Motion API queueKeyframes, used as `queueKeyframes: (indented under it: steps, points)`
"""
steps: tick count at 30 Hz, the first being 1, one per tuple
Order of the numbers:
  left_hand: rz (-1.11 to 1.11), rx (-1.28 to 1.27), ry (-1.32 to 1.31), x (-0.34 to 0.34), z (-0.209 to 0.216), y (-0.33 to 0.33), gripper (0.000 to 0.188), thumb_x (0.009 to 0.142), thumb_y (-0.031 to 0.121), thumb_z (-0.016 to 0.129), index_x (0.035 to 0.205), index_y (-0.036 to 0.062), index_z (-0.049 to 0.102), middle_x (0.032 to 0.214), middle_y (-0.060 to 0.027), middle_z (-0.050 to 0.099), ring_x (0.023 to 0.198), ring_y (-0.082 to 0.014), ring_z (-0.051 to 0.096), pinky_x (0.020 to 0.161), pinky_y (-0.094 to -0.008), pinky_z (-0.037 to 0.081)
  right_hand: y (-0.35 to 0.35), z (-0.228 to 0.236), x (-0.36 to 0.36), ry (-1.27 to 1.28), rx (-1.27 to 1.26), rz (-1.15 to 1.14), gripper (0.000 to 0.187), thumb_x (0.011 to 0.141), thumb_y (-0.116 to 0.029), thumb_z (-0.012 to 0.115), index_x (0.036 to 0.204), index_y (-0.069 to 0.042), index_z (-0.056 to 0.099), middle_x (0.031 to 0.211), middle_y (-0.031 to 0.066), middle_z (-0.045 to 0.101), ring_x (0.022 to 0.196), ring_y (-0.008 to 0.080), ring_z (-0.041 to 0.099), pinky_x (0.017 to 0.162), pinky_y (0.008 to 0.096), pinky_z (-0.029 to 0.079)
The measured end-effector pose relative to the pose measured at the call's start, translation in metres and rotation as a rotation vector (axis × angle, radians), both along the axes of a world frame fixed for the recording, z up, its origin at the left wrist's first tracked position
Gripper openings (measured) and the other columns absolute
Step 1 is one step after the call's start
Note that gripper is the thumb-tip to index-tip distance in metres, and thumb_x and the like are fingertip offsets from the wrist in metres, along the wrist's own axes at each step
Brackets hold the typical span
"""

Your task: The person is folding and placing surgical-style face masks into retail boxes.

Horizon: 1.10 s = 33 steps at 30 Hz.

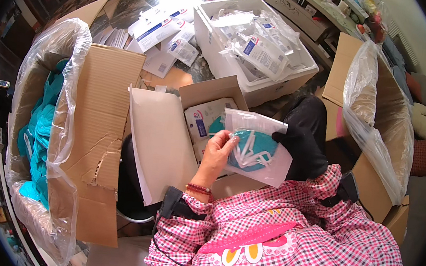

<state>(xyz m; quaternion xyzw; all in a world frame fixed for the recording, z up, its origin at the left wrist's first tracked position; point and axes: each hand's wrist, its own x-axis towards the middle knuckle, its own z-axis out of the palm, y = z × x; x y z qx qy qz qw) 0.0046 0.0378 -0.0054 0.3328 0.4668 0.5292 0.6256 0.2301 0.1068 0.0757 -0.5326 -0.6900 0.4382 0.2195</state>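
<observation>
In front of my lap is a clear plastic bag holding a rounded teal piece with white straps, possibly a face mask. My left hand pinches the bag's left edge between thumb and fingers. On the other side, my right hand, in a black glove, grips the right edge, its thumb over the front; its other fingers are hidden. Just beyond my left hand stands an open carton with printed white and blue packets and a bit of teal inside. A white flap leans at its left.
On the left, a plastic-lined cardboard box holds many teal pieces. A white foam box full of printed packets stands ahead, beside loose packets on the floor. Another lined cardboard box is at the right.
</observation>
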Motion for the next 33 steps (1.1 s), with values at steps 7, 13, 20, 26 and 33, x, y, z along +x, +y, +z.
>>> queueKeyframes:
  steps: [7,13,20,26,33]
  points:
    - [0.685,0.018,0.358,-0.014,-0.015,0.003,0.013,0.1,0.016,0.058,0.1,0.0023,0.057,0.084,-0.0005,0.059,0.074,-0.0087,0.051,0.067,-0.0271,0.045,0.008,0.027,0.032,-0.238,0.233,-0.241,0.027,0.092,-0.02,0.068,0.108,0.002,0.07,0.093,0.0034,0.071,0.088,0.012,0.064,0.078,0.0301,0.05]
    - [0.737,-0.034,0.667,-0.014,-0.011,0.002,0.018,0.098,0.016,0.056,0.106,-0.0001,0.057,0.088,-0.0114,0.065,0.078,-0.0216,0.061,0.072,-0.0345,0.049,0.05,0.051,0.081,0.074,0.283,-0.667,0.03,0.098,-0.024,0.059,0.111,0.002,0.066,0.091,0.006,0.067,0.079,0.0189,0.065,0.067,0.0316,0.051]
    - [0.094,-0.127,1.047,-0.004,-0.021,-0.006,0.036,0.077,0.013,0.072,0.112,0.0057,0.063,0.126,-0.0166,0.056,0.119,-0.0354,0.054,0.096,-0.0457,0.047,0.094,0.056,0.061,-0.236,0.621,-0.296,0.053,0.087,-0.009,0.066,0.137,0.002,0.051,0.117,0.0223,0.065,0.114,0.0302,0.062,0.1,0.0372,0.047]
    - [0.113,0.176,1.21,0.003,-0.033,0.0,0.083,0.076,0.017,0.079,0.145,0.0038,0.036,0.15,-0.0233,0.037,0.134,-0.0409,0.041,0.111,-0.0453,0.036,0.197,0.039,0.027,0.13,0.401,-0.133,0.045,0.094,-0.017,0.059,0.135,-0.001,0.052,0.12,0.0212,0.065,0.109,0.0314,0.063,0.093,0.0394,0.049]
    - [-0.022,-0.024,1.21,0.0,-0.033,0.003,0.071,0.079,0.023,0.076,0.141,0.0047,0.044,0.136,-0.0189,0.052,0.118,-0.0405,0.052,0.1,-0.048,0.045,0.147,-0.032,-0.095,0.231,-0.465,0.032,0.038,0.093,-0.017,0.053,0.129,-0.01,0.059,0.109,0.0068,0.072,0.072,0.0184,0.068,0.065,0.0264,0.051]
